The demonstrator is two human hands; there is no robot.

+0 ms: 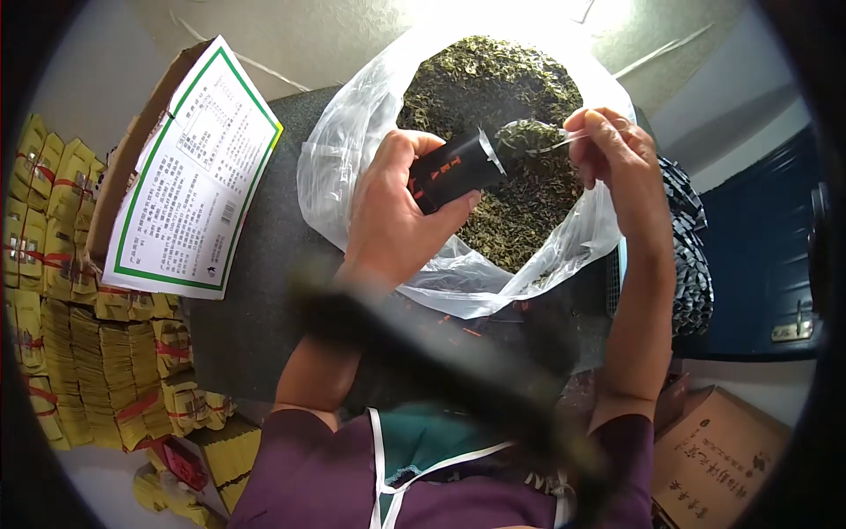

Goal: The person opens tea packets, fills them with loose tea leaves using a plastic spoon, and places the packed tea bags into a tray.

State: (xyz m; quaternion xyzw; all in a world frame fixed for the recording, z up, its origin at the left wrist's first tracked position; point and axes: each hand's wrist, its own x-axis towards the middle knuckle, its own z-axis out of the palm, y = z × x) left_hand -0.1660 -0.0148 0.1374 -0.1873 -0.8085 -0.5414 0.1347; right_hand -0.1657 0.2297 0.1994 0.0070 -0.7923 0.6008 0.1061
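Observation:
My left hand [392, 207] is wrapped round a black packet [449, 172] with orange letters, tilted with its open end up to the right. My right hand [608, 145] pinches the handle of a scoop [531, 137] heaped with dried leaves, just right of the packet's mouth. Both are above a large clear plastic bag [339, 159] filled with loose dried green leaves [502, 229]. The tips of my right fingers are pressed together on the thin handle.
A cardboard box with a green-edged label [194, 167] stands at the left, beside stacked yellow packets [97, 370]. Black-and-silver packaging [687, 247] lies right of the bag, and a brown carton [718, 458] is at lower right. A blurred dark strap crosses the foreground.

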